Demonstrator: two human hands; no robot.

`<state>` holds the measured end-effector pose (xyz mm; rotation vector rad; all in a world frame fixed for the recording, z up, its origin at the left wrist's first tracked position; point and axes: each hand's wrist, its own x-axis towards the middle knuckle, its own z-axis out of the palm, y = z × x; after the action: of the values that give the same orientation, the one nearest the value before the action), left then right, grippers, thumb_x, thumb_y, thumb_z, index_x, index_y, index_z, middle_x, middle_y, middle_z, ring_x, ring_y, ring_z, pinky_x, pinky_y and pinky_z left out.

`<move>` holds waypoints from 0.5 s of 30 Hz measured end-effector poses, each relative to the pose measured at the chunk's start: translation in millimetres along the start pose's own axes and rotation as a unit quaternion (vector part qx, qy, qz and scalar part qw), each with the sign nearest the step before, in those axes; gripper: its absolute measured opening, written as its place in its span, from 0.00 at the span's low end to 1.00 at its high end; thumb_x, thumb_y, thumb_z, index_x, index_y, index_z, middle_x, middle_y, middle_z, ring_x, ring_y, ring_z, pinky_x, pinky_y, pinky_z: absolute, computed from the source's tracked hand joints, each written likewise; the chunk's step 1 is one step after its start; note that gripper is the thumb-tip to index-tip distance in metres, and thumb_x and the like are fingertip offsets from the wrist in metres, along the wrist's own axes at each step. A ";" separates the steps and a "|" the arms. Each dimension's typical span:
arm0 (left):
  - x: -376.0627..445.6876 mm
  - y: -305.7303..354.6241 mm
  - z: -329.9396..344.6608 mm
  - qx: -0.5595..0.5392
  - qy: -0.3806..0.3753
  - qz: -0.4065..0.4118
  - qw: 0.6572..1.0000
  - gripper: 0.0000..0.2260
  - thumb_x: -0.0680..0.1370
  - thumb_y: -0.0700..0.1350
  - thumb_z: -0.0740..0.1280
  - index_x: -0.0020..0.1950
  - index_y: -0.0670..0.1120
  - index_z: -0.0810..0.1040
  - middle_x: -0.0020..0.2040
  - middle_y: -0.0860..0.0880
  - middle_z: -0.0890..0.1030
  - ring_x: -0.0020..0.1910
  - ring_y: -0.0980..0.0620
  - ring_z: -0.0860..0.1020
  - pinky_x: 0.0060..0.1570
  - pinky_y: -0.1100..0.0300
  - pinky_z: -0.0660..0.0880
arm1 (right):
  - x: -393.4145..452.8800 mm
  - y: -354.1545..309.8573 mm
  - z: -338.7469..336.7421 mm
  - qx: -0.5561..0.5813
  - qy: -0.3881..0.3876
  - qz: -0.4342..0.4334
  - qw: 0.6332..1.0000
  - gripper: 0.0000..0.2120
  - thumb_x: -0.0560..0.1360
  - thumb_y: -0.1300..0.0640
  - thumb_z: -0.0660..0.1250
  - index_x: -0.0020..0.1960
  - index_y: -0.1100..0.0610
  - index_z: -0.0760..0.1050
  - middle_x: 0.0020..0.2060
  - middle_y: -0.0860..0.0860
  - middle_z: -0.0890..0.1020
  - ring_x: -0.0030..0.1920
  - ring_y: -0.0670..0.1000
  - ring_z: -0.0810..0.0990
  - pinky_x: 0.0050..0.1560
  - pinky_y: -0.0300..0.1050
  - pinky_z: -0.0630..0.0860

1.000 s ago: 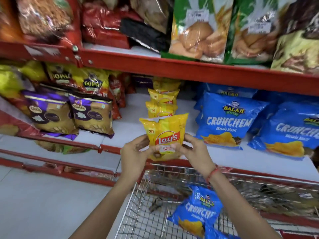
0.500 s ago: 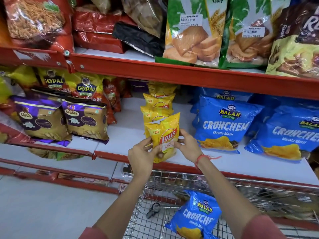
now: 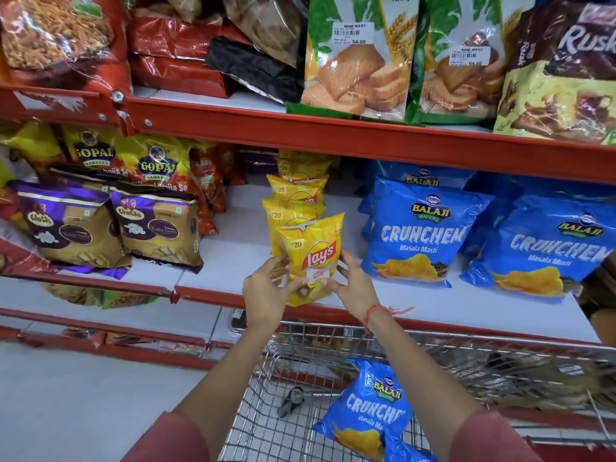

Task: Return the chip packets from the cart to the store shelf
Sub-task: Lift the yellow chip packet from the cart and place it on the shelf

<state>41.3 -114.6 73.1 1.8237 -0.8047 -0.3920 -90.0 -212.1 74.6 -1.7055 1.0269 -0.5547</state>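
A yellow Lay's packet (image 3: pixel 313 251) stands upright at the front edge of the middle shelf (image 3: pixel 233 241), in front of a row of the same yellow packets (image 3: pixel 293 198). My left hand (image 3: pixel 266 291) grips its lower left side and my right hand (image 3: pixel 353 285) its lower right side. Below, the wire cart (image 3: pixel 333 335) holds a blue Balaji Crunchem packet (image 3: pixel 370 408), with part of another blue packet under it.
Blue Crunchem packets (image 3: pixel 420 235) stand right of the yellow row, purple-and-gold packets (image 3: pixel 156 225) left of it. The red shelf lip (image 3: pixel 213 291) runs below my hands. Rusk packs (image 3: pixel 356 58) fill the upper shelf. Pale floor (image 3: pixel 83 395) lies left of the cart.
Both hands have carried the yellow packet forward and up from above the cart to the shelf, against the row of like packets. The camera has moved closer to the shelf.
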 end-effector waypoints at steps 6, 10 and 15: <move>-42.6 -14.7 -4.0 -0.002 0.079 0.005 0.997 0.21 0.66 0.47 0.78 0.56 0.48 0.76 0.51 0.52 0.77 0.51 0.51 0.78 0.51 0.51 0.80 | -62.2 15.1 -7.2 0.076 0.163 -0.023 0.983 0.15 0.73 0.58 0.71 0.59 0.55 0.76 0.54 0.52 0.82 0.50 0.46 0.81 0.41 0.22 0.74; -83.3 -25.2 14.3 -0.002 0.032 -0.007 0.999 0.16 0.68 0.49 0.76 0.51 0.47 0.76 0.47 0.49 0.79 0.46 0.49 0.80 0.47 0.54 0.80 | -116.4 60.1 -27.2 0.068 0.213 0.016 0.975 0.02 0.73 0.53 0.72 0.43 0.50 0.80 0.38 0.45 0.85 0.39 0.39 0.82 0.42 0.28 0.77; -123.2 -45.5 54.4 0.003 -0.115 -0.063 0.991 0.15 0.67 0.43 0.77 0.50 0.43 0.77 0.43 0.47 0.82 0.43 0.50 0.80 0.42 0.63 0.79 | -152.7 145.6 -66.3 -0.020 0.188 0.149 0.971 0.04 0.70 0.57 0.75 0.39 0.54 0.80 0.35 0.50 0.85 0.37 0.48 0.82 0.38 0.32 0.76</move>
<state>-64.8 -57.8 -2.7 1.8625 -0.8489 -0.6930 -275.2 -134.9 -18.4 -1.4711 1.5441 -0.6760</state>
